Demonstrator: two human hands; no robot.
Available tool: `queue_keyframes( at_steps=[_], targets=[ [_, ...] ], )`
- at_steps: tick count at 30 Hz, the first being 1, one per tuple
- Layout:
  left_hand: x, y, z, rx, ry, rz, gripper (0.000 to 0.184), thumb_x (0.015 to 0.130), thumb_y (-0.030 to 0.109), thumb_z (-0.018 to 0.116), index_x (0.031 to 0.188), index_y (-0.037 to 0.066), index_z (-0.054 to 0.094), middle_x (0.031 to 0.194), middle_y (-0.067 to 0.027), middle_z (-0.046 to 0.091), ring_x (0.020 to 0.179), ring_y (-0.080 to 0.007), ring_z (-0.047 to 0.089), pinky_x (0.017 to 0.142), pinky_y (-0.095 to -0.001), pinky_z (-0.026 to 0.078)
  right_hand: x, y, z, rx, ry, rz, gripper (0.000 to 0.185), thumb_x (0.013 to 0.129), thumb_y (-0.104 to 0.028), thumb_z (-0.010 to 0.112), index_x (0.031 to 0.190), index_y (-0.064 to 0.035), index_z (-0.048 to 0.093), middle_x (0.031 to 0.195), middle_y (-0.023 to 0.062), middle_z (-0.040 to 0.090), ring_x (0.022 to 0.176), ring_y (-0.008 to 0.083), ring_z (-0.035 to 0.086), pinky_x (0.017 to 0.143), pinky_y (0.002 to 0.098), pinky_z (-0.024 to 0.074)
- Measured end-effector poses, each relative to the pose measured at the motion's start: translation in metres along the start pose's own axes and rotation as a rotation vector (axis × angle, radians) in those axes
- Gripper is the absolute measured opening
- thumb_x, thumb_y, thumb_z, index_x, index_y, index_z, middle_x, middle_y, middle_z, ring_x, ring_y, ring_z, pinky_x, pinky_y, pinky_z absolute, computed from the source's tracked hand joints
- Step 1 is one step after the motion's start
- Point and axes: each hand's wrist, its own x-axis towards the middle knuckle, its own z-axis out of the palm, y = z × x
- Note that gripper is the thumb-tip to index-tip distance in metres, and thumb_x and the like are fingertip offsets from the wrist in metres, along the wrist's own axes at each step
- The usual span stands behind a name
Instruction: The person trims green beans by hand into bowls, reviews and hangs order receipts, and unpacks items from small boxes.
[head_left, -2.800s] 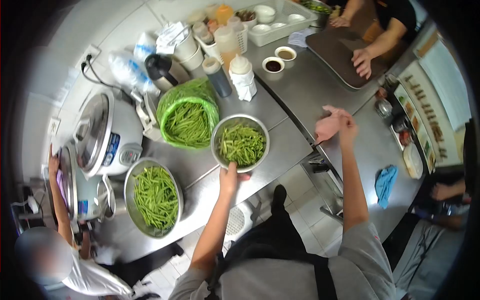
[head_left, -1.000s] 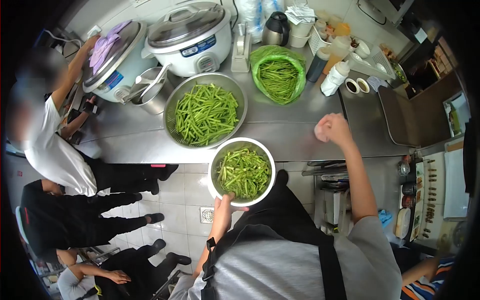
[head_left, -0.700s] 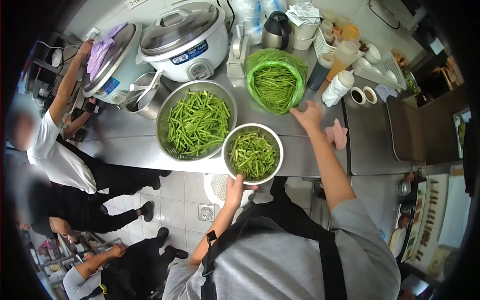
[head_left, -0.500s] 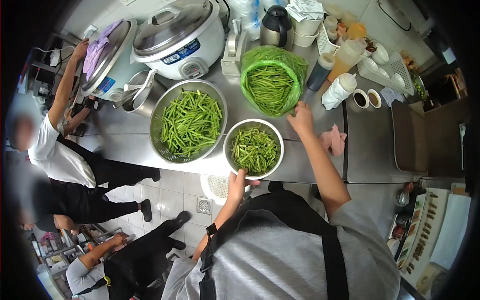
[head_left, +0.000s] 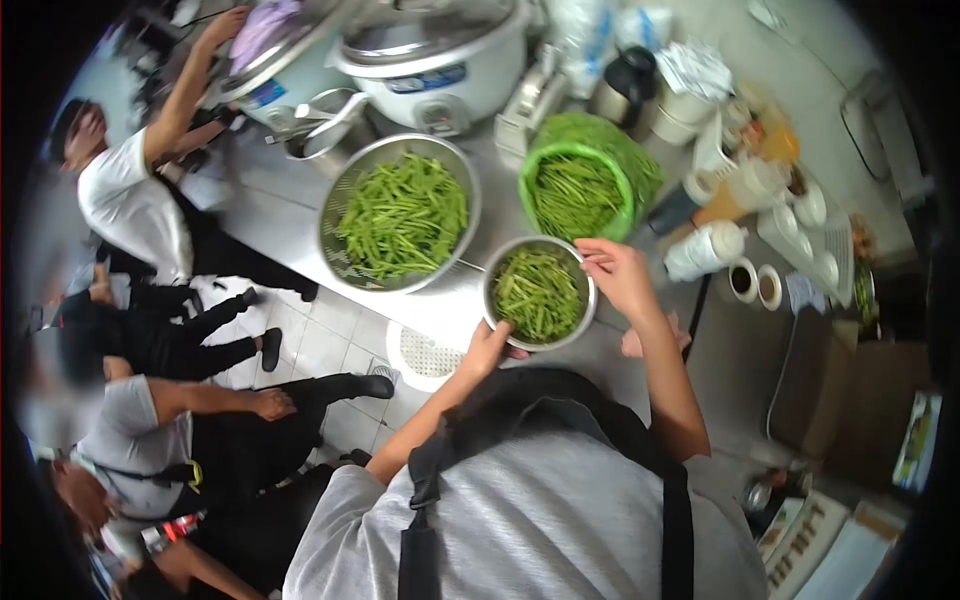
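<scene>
A small metal bowl (head_left: 490,315) of cut green beans (head_left: 540,295) stands near the counter's front edge. My left hand (head_left: 490,350) grips its lower left rim, with the thumb on top. My right hand (head_left: 618,277) is closed at the bowl's upper right rim, its fingertips pinching there. Just behind the bowl, a green plastic bag (head_left: 635,160) lies open, full of long green beans (head_left: 580,195). A large metal colander (head_left: 335,255), heaped with cut green beans (head_left: 405,215), sits to the left.
Two large rice cookers (head_left: 435,60) and a metal pot (head_left: 330,140) stand at the back left. Sauce bottles (head_left: 705,250), sauce cups (head_left: 768,285) and a pink cloth (head_left: 640,343) lie to the right. Co-workers (head_left: 135,200) stand at the left.
My right hand has moved from beside the green bag to the bowl's right rim. My left hand keeps hold of the bowl. The camera view has tilted.
</scene>
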Motion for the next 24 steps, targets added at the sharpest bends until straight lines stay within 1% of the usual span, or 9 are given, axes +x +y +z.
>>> queue_keyframes(
  at_steps=[3,4,6,8,15,18,21,22,24],
  targets=[
    [0.03,-0.054,-0.019,-0.007,0.026,0.012,0.043,0.092,0.018,0.046,0.125,-0.008,0.037,0.092,-0.0189,0.061,0.056,-0.0231,0.065,0.05,-0.0312,0.056,0.038,0.013,0.003,-0.349,0.091,-0.236,0.031,0.077,-0.003,0.068,0.108,-0.004,0.065,0.097,0.0147,0.067,0.084,0.0278,0.066,0.076,0.0354,0.0528],
    [0.018,-0.033,-0.007,-0.042,0.076,0.021,0.044,0.092,0.017,0.046,0.127,-0.007,0.036,0.094,-0.0196,0.062,0.058,-0.0234,0.066,0.051,-0.0313,0.057,0.048,0.018,0.004,-0.442,0.113,-0.274,0.032,0.075,-0.005,0.069,0.107,-0.0048,0.065,0.094,0.0147,0.066,0.084,0.0308,0.065,0.077,0.0382,0.0519],
    [0.004,-0.007,-0.003,0.007,-0.008,-0.013,0.046,0.093,0.017,0.045,0.131,-0.006,0.034,0.106,-0.02,0.06,0.066,-0.0237,0.067,0.059,-0.0313,0.058,0.058,0.022,0.006,-0.707,0.131,-0.28,0.034,0.071,-0.006,0.072,0.104,-0.0066,0.065,0.088,0.0135,0.063,0.082,0.032,0.063,0.075,0.0399,0.0503],
    [0.007,-0.016,-0.006,-0.065,-0.045,-0.043,0.048,0.095,0.02,0.047,0.133,-0.006,0.033,0.104,-0.0197,0.061,0.066,-0.0223,0.067,0.06,-0.0307,0.059,0.061,0.024,0.013,-0.75,0.224,-0.342,0.03,0.069,-0.007,0.075,0.098,-0.0064,0.067,0.084,0.0121,0.062,0.077,0.0305,0.062,0.07,0.0374,0.0503],
    [-0.001,-0.002,-0.018,0.056,-0.052,-0.016,0.06,0.093,0.041,0.053,0.132,-0.002,0.037,0.089,-0.0147,0.064,0.065,-0.0185,0.068,0.058,-0.0292,0.057,0.074,0.038,0.009,-0.589,0.216,-0.253,0.016,0.069,-0.008,0.077,0.083,-0.0056,0.069,0.077,0.0083,0.062,0.061,0.0223,0.057,0.06,0.0342,0.0475],
    [-0.011,0.021,-0.035,0.391,0.028,0.01,0.063,0.095,0.041,0.05,0.141,0.002,0.031,0.098,-0.0161,0.065,0.077,-0.0231,0.067,0.071,-0.0345,0.054,0.068,0.015,0.003,-0.525,0.275,-0.204,0.015,0.076,-0.011,0.073,0.089,-0.004,0.07,0.078,0.0076,0.065,0.055,0.0142,0.055,0.056,0.028,0.0456],
    [-0.018,0.038,-0.054,0.89,0.195,0.173,0.066,0.093,0.042,0.052,0.143,0.004,0.03,0.092,-0.0172,0.067,0.082,-0.0297,0.066,0.076,-0.0381,0.051,0.062,0.001,0.004,-0.272,0.418,-0.108,0.019,0.081,-0.013,0.071,0.096,-0.0012,0.069,0.075,0.0071,0.067,0.058,0.009,0.056,0.055,0.0242,0.0445],
    [-0.021,0.043,-0.058,0.883,0.242,0.27,0.059,0.091,0.036,0.055,0.139,0.006,0.037,0.092,-0.0189,0.067,0.086,-0.0346,0.064,0.076,-0.0403,0.05,0.06,-0.002,0.005,-0.222,0.434,-0.115,0.021,0.085,-0.014,0.069,0.1,0.0008,0.068,0.073,0.0052,0.066,0.06,0.0052,0.055,0.055,0.0211,0.0434],
    [-0.027,0.065,-0.061,0.803,0.225,0.375,0.056,0.092,0.032,0.056,0.139,0.006,0.039,0.092,-0.0178,0.067,0.083,-0.0323,0.065,0.076,-0.0389,0.051,0.05,-0.018,0.014,-0.136,0.401,-0.128,0.019,0.086,-0.013,0.068,0.099,0.001,0.068,0.075,0.0026,0.066,0.064,0.0045,0.055,0.057,0.0198,0.0435]
  ],
)
